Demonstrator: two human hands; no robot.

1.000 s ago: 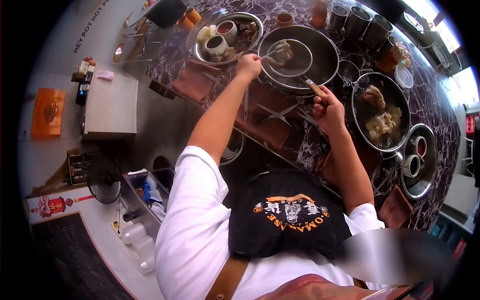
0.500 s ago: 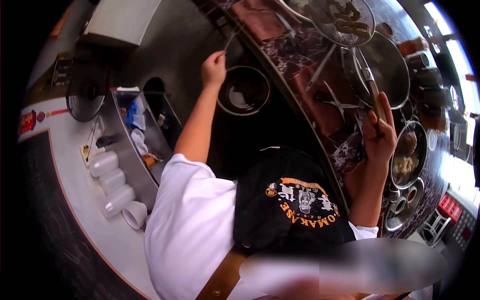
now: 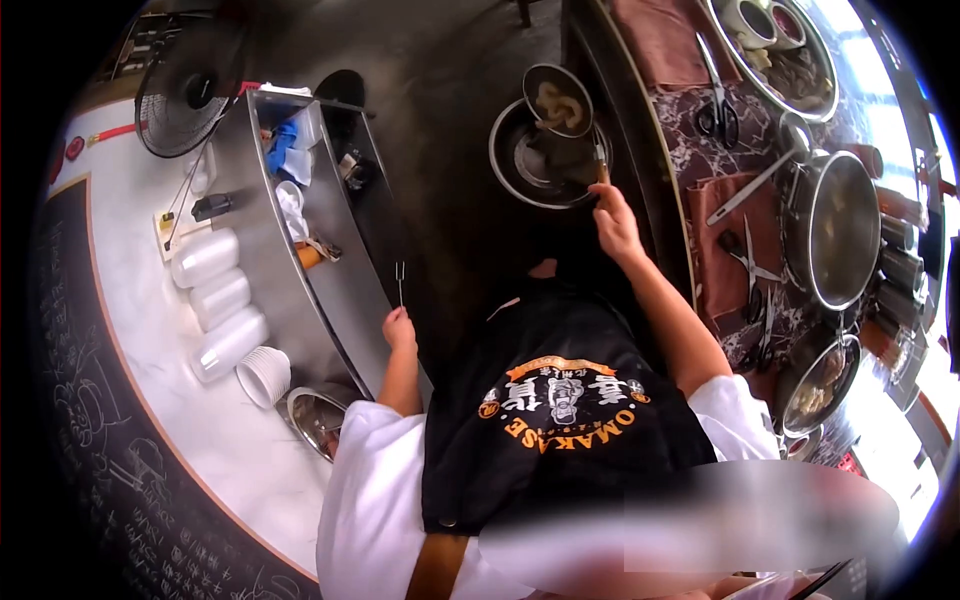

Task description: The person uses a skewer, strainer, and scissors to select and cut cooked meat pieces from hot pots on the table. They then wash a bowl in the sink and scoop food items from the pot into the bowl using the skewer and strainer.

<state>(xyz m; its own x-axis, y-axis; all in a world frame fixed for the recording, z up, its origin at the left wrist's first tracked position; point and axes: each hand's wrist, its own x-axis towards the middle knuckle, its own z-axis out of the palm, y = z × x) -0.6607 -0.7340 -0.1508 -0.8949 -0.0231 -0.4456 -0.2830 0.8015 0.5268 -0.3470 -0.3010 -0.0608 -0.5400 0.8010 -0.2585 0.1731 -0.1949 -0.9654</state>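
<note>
My right hand is closed round the wooden handle of a round mesh strainer. Curled pale pieces of food lie in the strainer, which is over a round metal pot low beside the table edge. The pot's inside is partly hidden by the strainer. In my left hand a thin two-pronged fork is held with its prongs pointing away from me, near the metal shelf unit. Nothing is on the fork's prongs.
On the marble-patterned table at right are a large pot, a ladle, scissors, brown cloths, a bowl with jars and a pan with food. At left stand a fan, a shelf unit and stacked containers.
The strainer has moved from above the table to over the low pot. My left hand and the fork have moved left towards the shelf unit, and the view has turned.
</note>
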